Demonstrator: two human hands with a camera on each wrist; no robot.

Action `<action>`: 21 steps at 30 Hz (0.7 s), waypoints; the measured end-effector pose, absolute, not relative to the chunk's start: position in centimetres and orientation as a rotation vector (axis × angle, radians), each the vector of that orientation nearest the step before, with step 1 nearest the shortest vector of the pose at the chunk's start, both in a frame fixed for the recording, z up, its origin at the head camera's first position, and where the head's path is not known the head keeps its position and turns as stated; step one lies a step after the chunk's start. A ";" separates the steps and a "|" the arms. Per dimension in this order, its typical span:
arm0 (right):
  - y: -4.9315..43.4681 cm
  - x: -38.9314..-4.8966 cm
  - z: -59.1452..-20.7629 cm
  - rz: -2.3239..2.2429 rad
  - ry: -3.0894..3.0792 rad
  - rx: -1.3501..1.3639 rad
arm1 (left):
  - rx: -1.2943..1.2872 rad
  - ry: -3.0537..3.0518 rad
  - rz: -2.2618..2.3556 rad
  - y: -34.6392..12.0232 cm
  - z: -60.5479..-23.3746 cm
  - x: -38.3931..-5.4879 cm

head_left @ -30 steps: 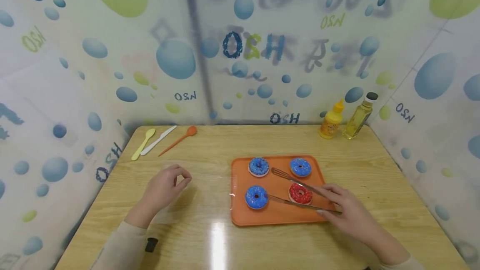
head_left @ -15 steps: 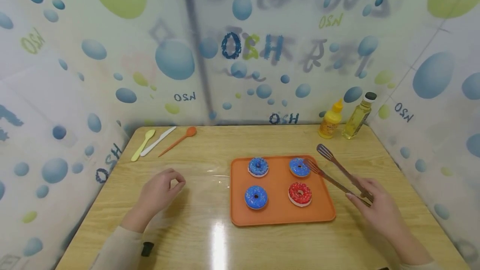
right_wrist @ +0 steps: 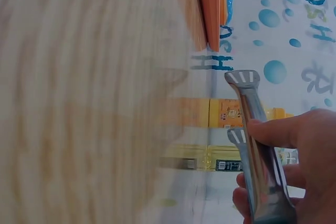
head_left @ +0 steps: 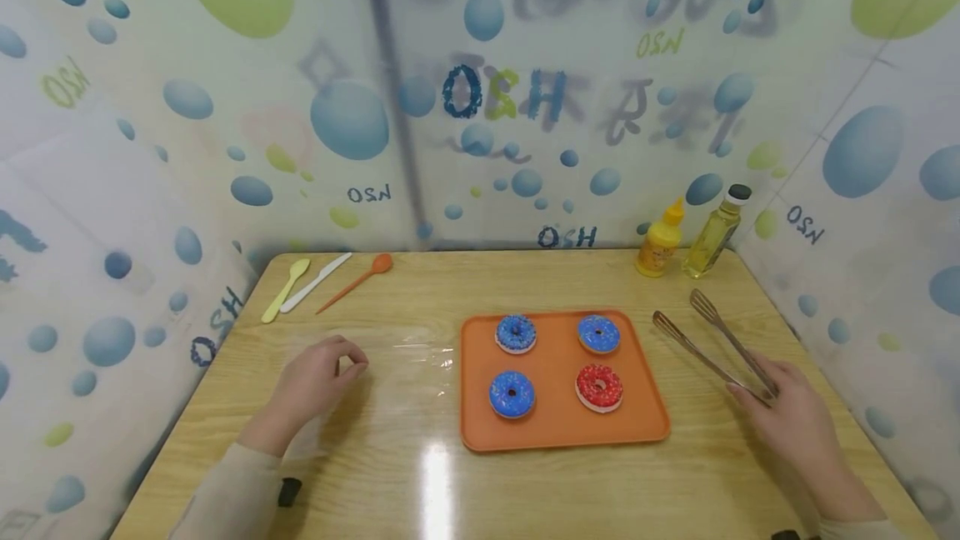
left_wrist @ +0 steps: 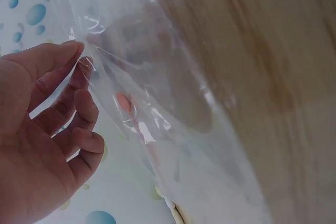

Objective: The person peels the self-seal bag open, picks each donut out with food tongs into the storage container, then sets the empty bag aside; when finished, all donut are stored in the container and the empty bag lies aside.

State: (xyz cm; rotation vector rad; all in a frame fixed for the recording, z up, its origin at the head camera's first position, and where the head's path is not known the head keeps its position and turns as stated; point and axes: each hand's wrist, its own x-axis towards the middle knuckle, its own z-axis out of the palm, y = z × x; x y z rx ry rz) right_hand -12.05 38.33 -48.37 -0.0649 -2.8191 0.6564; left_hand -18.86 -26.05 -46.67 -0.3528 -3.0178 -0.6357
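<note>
My left hand [head_left: 318, 382] pinches a clear plastic bag [left_wrist: 152, 77] between thumb and forefinger, the other fingers loosely curled. In the head view the see-through bag shows mostly as glints left of the tray. My right hand [head_left: 795, 419] grips metal tongs [right_wrist: 257, 145] with slotted tips, their arms spread and nothing between them, right of the tray. An orange tray [head_left: 555, 436] carries a red sprinkled donut [head_left: 585, 397], two smooth blue donuts [head_left: 501, 402] and a blue donut with denser topping [head_left: 510, 340].
Behind the tray at right stand a yellow squeeze bottle [head_left: 660, 248] and a glass oil bottle [head_left: 712, 240]. At the back left lie a yellow spoon [head_left: 288, 286], a white knife [head_left: 315, 283] and an orange spoon [head_left: 360, 282]. Patterned walls border the wooden table [head_left: 390, 482].
My right hand has swung the tongs from over the donuts out to the right, beyond the tray. The left hand has shifted slightly left. The donuts have stayed in place.
</note>
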 end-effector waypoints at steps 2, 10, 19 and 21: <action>38.5 -12.1 -48.3 0.655 -2.850 -0.085 | -0.374 -3.024 -0.637 -26.2 -46.7 -19.0; 39.5 -12.4 -48.5 0.628 -2.927 -0.116 | -0.378 -3.096 -0.652 -26.5 -46.7 -19.5; 40.5 -12.8 -48.5 0.628 -3.059 -0.092 | -0.452 -3.101 -0.583 -26.6 -47.1 -20.4; 40.6 -12.9 -48.4 0.629 -3.087 -0.097 | -0.452 -3.110 -0.594 -26.6 -47.1 -20.5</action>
